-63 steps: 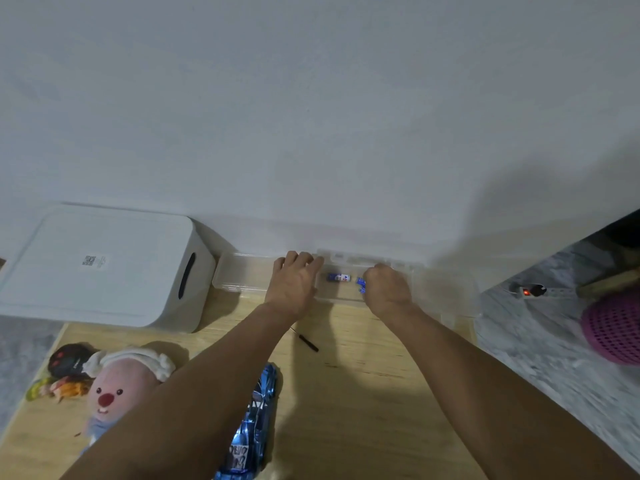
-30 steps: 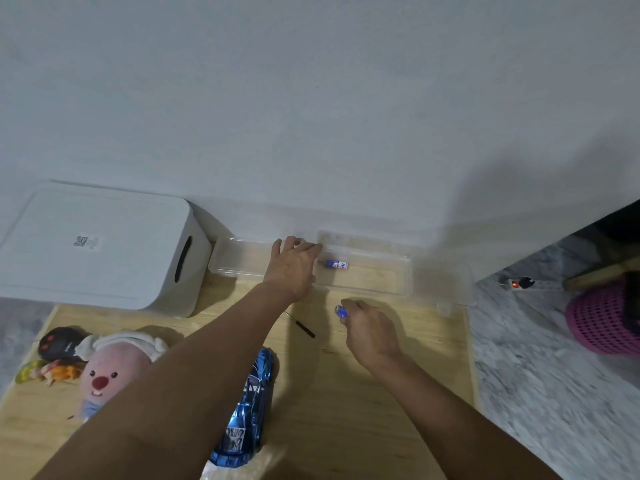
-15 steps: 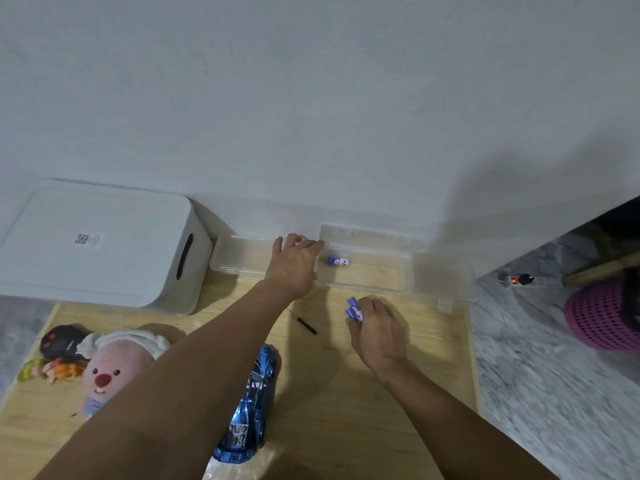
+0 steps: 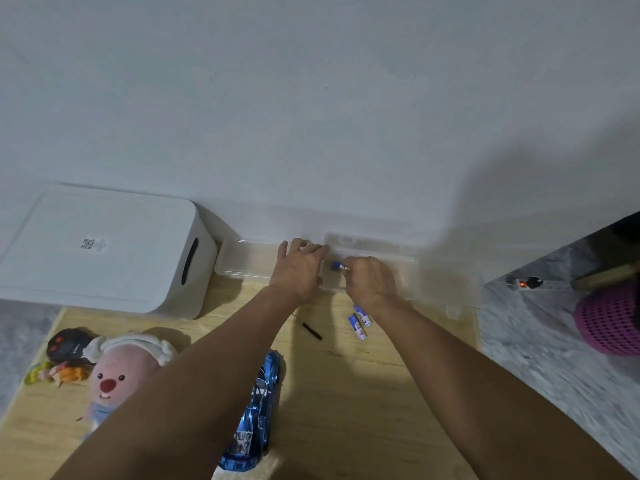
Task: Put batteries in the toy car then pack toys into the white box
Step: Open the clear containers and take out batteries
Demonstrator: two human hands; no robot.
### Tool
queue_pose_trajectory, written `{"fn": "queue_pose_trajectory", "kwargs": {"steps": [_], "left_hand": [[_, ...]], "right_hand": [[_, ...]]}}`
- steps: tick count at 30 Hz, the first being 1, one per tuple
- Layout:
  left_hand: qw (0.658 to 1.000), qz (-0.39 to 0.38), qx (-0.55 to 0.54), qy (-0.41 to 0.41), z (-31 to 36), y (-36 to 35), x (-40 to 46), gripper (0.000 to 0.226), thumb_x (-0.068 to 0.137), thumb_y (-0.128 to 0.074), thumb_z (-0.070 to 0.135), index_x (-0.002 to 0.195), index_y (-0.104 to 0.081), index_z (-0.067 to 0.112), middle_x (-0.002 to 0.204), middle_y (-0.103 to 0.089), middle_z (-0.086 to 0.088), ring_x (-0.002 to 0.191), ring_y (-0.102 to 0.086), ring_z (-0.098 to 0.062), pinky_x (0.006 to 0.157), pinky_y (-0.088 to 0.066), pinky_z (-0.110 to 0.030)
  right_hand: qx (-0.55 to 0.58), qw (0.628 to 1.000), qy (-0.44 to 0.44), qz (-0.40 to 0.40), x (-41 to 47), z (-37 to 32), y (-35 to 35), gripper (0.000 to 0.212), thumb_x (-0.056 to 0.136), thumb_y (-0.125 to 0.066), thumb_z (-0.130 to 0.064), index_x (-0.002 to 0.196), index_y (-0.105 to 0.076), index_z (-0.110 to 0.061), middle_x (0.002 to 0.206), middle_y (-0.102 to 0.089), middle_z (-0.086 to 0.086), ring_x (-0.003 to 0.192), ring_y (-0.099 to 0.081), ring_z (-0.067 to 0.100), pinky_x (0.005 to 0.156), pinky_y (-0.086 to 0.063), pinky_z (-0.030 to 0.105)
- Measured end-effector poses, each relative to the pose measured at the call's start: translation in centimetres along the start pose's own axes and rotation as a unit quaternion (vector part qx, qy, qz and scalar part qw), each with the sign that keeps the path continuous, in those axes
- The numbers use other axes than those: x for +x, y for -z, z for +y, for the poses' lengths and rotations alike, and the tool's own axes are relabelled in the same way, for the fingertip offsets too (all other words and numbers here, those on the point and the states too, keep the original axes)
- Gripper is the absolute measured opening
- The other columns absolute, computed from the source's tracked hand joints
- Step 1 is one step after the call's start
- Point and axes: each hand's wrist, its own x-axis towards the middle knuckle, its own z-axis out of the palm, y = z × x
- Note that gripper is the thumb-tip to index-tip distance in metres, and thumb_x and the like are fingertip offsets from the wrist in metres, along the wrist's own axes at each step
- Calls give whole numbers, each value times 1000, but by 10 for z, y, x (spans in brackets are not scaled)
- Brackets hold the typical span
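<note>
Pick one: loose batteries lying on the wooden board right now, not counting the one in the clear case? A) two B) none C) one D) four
A: two batteries lie side by side on the wooden board near the right hand, which pinches a third battery in the clear case.

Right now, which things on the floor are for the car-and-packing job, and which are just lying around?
For the job:
blue toy car
battery in the clear case, pinched by the right hand
two batteries on the mat
white box
pink plush toy
left hand on the clear case

Just lying about:
pink basket
power strip
</note>
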Motion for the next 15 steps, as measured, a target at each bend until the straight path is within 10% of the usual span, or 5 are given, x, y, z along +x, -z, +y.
{"fn": "queue_pose_trajectory", "kwargs": {"steps": [15], "left_hand": [[1000,14,-5,-2,-2,-1,-3,60,89,-63,22,143,-39,23,148,-41,7,140,-24,-22,117,-13,-43]], "right_hand": [[-60,997,-27,-27,9,-7,5,25,84,-53,-6,99,-70,-16,99,-68,10,97,-64,31,71,-45,32]]}}
